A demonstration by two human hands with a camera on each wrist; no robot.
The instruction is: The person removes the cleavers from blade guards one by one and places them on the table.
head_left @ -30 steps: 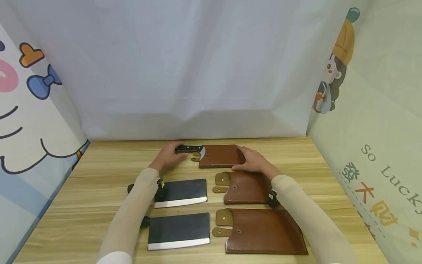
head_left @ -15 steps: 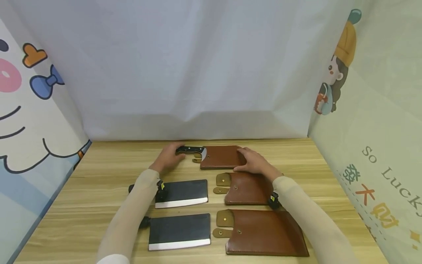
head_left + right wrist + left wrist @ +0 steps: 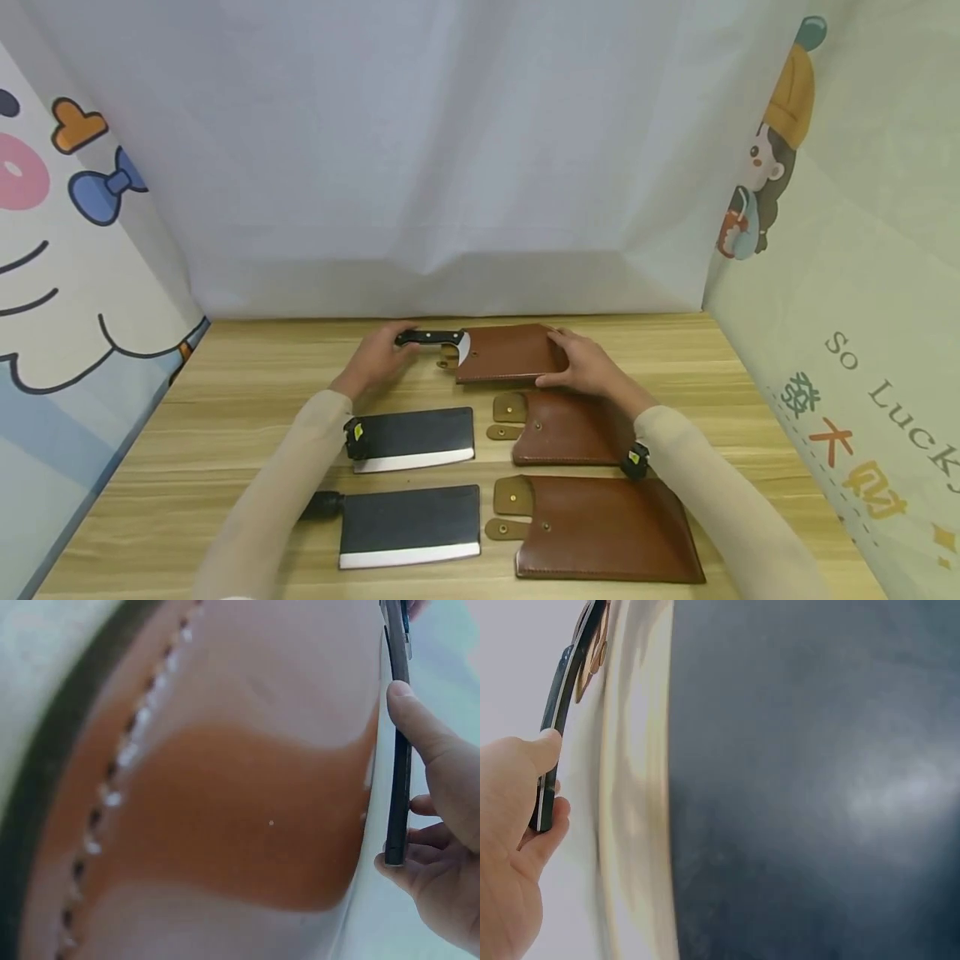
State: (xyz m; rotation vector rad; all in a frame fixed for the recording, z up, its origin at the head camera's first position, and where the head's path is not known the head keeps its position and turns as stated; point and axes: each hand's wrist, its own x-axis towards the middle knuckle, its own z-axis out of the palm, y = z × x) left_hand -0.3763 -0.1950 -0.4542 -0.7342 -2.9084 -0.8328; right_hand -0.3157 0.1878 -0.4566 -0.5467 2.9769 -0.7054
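Note:
At the back of the table, a cleaver (image 3: 430, 337) with a black riveted handle sits inside a brown leather sheath (image 3: 510, 354). Only its handle and a sliver of bright steel show; the leather hides the rest of the blade. My left hand (image 3: 372, 360) grips the handle's end, thumb on one side and fingers round the other in the left wrist view. On the sheath's right end, my right hand (image 3: 588, 365) holds the leather between thumb and fingers. The sheath's right end is tilted slightly up from the table.
Two dark cleavers (image 3: 420, 433) with bright edges lie at the left front, one being the nearer cleaver (image 3: 410, 521). Beside them are two flat brown sheaths, a middle sheath (image 3: 570, 429) and a larger front sheath (image 3: 600, 529). A pale curtain (image 3: 450, 283) hangs behind the wooden table (image 3: 225, 400).
The sheath's right end has risen a little from the table. My right hand has moved slightly right with it, and my left hand and the handle slightly left.

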